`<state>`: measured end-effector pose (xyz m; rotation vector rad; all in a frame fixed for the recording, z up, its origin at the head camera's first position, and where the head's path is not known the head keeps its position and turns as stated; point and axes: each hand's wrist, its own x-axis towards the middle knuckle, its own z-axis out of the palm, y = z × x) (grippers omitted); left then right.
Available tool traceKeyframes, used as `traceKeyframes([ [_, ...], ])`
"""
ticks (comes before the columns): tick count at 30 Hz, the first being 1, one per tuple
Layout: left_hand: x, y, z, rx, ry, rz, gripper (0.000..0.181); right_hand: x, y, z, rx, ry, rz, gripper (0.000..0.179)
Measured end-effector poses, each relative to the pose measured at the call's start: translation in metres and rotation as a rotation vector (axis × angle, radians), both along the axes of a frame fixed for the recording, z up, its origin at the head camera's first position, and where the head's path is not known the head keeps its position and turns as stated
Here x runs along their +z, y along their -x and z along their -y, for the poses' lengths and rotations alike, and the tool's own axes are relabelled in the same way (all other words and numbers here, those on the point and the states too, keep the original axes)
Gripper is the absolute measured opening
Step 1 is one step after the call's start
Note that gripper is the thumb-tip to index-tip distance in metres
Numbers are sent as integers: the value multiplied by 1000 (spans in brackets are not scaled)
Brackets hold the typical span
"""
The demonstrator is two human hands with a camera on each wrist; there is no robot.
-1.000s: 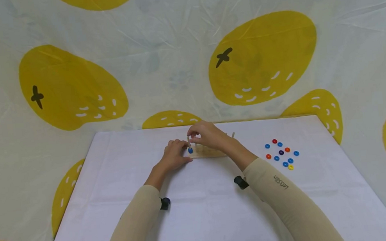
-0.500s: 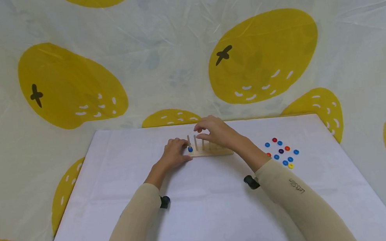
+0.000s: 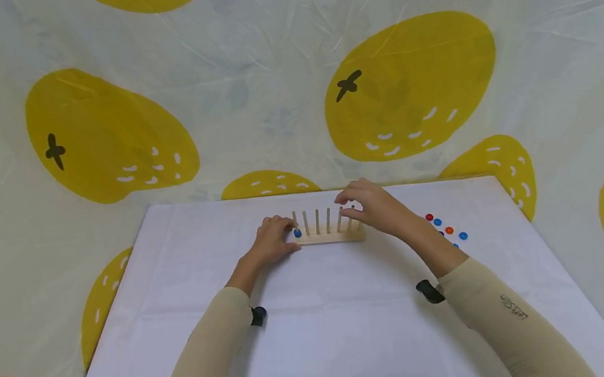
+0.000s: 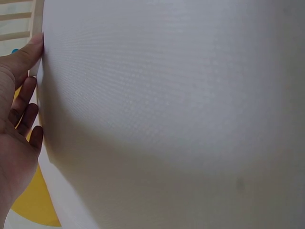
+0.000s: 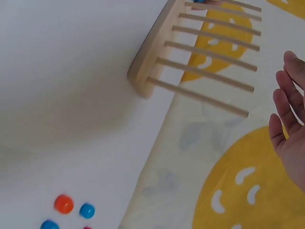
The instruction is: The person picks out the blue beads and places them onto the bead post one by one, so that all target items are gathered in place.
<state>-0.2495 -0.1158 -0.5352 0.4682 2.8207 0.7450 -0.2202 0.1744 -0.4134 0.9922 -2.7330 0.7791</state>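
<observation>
A wooden peg board (image 3: 335, 238) with several upright pegs sits toward the far side of the white-covered table. One blue bead (image 3: 298, 233) is on its leftmost peg, low down by the base. My left hand (image 3: 271, 241) holds the board's left end, the thumb (image 4: 31, 50) along the front edge and the other fingers bent around the end. Above the board's right part is my right hand (image 3: 378, 205), its fingers loosely bent. In the right wrist view that hand's fingers (image 5: 283, 102) are apart from the peg tips, with nothing between them.
Loose beads lie on the table right of the board, among them a red bead (image 3: 429, 217), an orange bead (image 3: 449, 230) and a blue bead (image 3: 463, 236). My right forearm hides some of them. A patterned cloth (image 3: 270, 93) hangs behind the table's back edge.
My right hand has moved right, from the leftmost pegs to over the board's right end, uncovering the middle pegs. My left hand has stayed at the board's left end.
</observation>
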Motion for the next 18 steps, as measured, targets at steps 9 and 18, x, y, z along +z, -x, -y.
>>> traceKeyframes([
  [9,4,-3,-1,-1,-4,-10,56,-13,-12,-55,-65,16,-27,28],
  [18,4,-3,-2,16,12,0,57,-32,-33,-104,-190,-30,64,27],
])
